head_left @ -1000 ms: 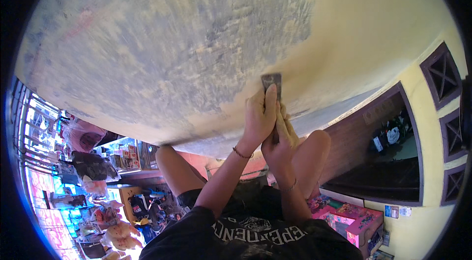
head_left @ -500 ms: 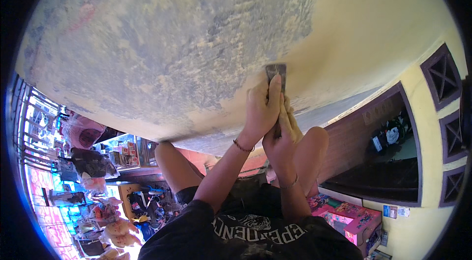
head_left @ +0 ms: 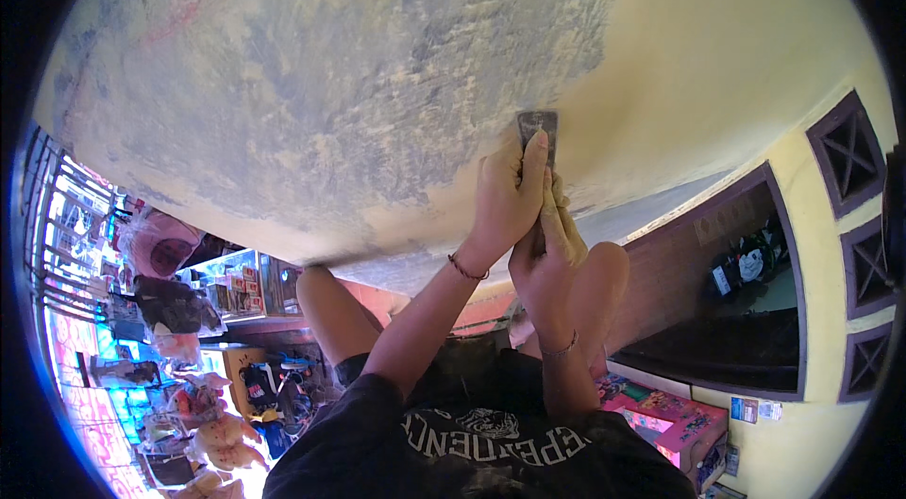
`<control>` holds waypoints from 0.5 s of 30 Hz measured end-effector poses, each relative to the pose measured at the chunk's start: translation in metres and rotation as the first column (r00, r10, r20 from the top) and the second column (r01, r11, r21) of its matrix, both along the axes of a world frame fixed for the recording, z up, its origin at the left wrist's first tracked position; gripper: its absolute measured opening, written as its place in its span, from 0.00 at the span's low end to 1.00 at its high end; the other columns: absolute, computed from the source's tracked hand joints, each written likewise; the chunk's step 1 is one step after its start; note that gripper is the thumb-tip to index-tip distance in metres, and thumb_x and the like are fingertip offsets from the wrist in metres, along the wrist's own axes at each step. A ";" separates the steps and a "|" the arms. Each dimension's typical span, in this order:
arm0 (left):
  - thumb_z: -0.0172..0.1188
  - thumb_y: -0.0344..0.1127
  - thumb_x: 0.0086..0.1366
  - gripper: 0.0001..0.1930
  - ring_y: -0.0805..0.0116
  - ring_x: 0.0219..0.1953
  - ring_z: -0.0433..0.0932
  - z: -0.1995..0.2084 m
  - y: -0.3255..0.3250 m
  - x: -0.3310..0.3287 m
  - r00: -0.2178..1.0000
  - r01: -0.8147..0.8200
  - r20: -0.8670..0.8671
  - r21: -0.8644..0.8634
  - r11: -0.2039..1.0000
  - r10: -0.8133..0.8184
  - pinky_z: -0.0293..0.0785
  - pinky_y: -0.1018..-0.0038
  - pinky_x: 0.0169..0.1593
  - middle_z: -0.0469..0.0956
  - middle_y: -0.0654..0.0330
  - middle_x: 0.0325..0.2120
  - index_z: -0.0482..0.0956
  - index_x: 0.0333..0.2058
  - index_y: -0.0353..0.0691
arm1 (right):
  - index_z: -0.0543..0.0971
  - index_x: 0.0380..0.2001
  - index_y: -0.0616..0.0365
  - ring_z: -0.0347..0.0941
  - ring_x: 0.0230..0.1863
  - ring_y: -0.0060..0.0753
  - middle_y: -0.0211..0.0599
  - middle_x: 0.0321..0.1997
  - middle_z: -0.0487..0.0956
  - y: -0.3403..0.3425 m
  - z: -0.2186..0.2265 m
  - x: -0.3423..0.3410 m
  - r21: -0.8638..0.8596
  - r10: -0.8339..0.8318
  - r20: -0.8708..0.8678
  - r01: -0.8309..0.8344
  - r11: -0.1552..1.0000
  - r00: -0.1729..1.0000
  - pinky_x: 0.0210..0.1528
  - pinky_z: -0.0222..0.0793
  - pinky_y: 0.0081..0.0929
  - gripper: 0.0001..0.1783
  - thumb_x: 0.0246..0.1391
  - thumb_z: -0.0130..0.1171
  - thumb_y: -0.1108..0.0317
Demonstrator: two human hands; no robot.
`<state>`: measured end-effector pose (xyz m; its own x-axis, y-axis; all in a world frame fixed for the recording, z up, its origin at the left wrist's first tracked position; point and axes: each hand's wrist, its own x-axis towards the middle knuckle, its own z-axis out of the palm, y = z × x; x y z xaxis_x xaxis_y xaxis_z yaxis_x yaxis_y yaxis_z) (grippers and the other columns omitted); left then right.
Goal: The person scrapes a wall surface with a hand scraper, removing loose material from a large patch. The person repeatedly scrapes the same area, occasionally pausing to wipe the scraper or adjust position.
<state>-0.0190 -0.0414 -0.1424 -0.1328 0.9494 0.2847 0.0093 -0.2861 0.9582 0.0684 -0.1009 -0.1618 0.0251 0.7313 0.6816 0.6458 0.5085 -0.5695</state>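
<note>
A dark, flat rectangular block (head_left: 538,124) lies against the wall (head_left: 377,55), whose surface is patchy grey and pale yellow. My left hand (head_left: 503,195) is closed around the block's lower part, thumb laid along its face. My right hand (head_left: 557,239) sits just below and to the right, pressed against the left, its fingers pointing up toward the block and dusted with pale powder. The block's lower end is hidden by the hands. Around the block the patchy grey area meets a smooth yellow one.
At the right are a dark-framed opening (head_left: 800,310) and cross-barred vents (head_left: 854,154). A pink patterned box (head_left: 675,419) stands at lower right. A glass display case (head_left: 247,282) and hanging bagged goods (head_left: 222,442) fill the left. My bent knees (head_left: 321,305) flank my arms.
Both hands and the block have shifted slightly up and to the right along the wall. The grip looks the same.
</note>
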 end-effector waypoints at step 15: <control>0.51 0.42 0.78 0.19 0.76 0.19 0.73 -0.001 -0.009 -0.002 0.999 -0.014 -0.030 0.013 1.000 0.015 0.69 0.73 0.23 0.73 0.63 0.17 0.73 0.30 0.33 | 0.72 0.66 0.64 0.79 0.57 0.60 0.60 0.61 0.78 -0.011 -0.011 0.002 -0.051 0.022 0.023 -0.021 0.998 0.999 0.51 0.80 0.40 0.33 0.55 0.61 0.79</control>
<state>-0.0208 -0.0502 -0.1436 -0.1377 0.9435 0.3012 0.0428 -0.2982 0.9535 0.0700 -0.1123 -0.1727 -0.0068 0.7650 0.6440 0.6485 0.4936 -0.5795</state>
